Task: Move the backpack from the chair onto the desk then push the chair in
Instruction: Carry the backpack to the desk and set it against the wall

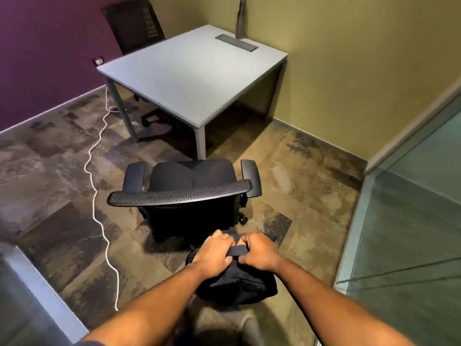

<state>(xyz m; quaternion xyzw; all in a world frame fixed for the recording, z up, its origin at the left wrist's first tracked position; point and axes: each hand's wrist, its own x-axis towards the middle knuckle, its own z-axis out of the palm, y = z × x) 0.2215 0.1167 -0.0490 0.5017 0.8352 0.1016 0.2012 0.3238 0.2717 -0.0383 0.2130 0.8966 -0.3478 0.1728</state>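
A black backpack point(237, 283) hangs in front of me, behind the chair's backrest. My left hand point(214, 250) and my right hand point(259, 250) both grip its top handle strap, side by side. The black office chair point(189, 181) stands pulled out from the desk, its seat bare, its mesh backrest toward me. The grey desk point(189, 73) stands beyond it against the olive wall, its top bare apart from a cable tray slot near the far edge.
A white cable point(99, 186) snakes across the carpet on the left, from a wall socket point(98, 61). A second black chair point(136, 23) stands behind the desk by the purple wall. A glass partition point(411, 221) bounds the right side. Another grey surface's edge point(37, 290) sits at the lower left.
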